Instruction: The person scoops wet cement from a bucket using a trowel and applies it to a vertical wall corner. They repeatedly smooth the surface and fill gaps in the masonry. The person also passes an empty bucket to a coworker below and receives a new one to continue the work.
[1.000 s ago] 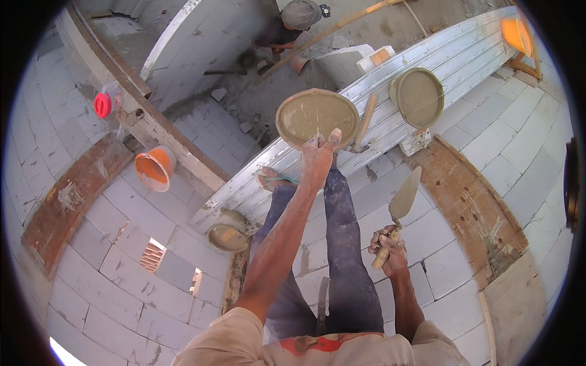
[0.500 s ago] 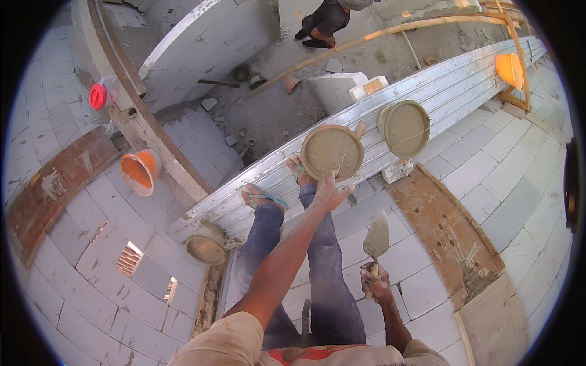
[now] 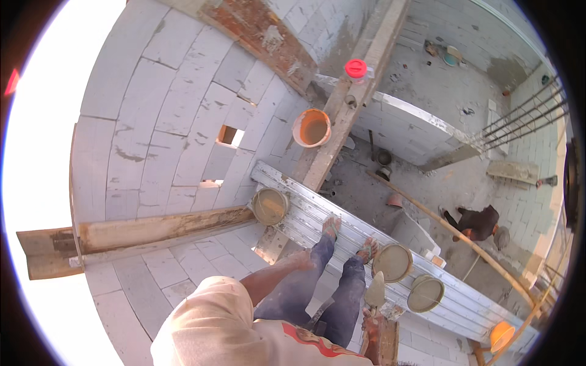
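A worker stands on a pale scaffold plank [image 3: 305, 210] beside a block wall [image 3: 183, 122], right hand [image 3: 370, 318] gripping a trowel [image 3: 375, 291], left hand [image 3: 303, 261] empty and loosely open by the thigh. Two mortar pans [image 3: 392, 263] sit near the plank's outer edge; a misstep could tip one onto the person below [image 3: 476, 222].

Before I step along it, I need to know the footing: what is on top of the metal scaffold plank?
On the plank: both feet, three mortar pans and an orange bucket at its far end. The legs hide part of it.
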A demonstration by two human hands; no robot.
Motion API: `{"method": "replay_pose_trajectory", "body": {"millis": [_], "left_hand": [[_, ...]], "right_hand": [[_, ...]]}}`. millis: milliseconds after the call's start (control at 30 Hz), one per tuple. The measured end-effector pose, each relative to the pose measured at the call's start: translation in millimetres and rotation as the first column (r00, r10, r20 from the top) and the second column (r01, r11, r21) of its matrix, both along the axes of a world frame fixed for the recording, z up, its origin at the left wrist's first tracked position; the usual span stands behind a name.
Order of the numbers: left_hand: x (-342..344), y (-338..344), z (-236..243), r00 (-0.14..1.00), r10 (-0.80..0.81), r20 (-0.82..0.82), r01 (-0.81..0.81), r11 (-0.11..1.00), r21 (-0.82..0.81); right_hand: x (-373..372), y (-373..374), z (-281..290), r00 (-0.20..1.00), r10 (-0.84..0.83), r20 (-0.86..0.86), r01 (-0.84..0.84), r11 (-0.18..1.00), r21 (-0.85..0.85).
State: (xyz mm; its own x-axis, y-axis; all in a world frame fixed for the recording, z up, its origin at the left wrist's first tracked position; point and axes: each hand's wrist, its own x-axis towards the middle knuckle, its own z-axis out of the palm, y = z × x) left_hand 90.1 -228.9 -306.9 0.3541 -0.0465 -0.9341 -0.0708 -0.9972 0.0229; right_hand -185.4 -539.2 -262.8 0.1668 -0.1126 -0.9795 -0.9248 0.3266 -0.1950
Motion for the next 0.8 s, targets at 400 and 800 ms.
{"method": "replay_pose_trajectory", "body": {"millis": [400,800], "left_hand": [[-58.2,14.7,132.4,0.884,0.463,0.063,-0.399,0.818,-0.415],[11.4,-107.5,223.4,0.727,0.546,-0.417,-0.652,0.357,-0.669]], "right_hand": [[153.5,-90.7,30.2,0.965,0.116,0.234,-0.149,0.981,0.128],[280.1,20.8,163.9,0.803,-0.204,0.56,-0.145,0.844,0.516]]}}
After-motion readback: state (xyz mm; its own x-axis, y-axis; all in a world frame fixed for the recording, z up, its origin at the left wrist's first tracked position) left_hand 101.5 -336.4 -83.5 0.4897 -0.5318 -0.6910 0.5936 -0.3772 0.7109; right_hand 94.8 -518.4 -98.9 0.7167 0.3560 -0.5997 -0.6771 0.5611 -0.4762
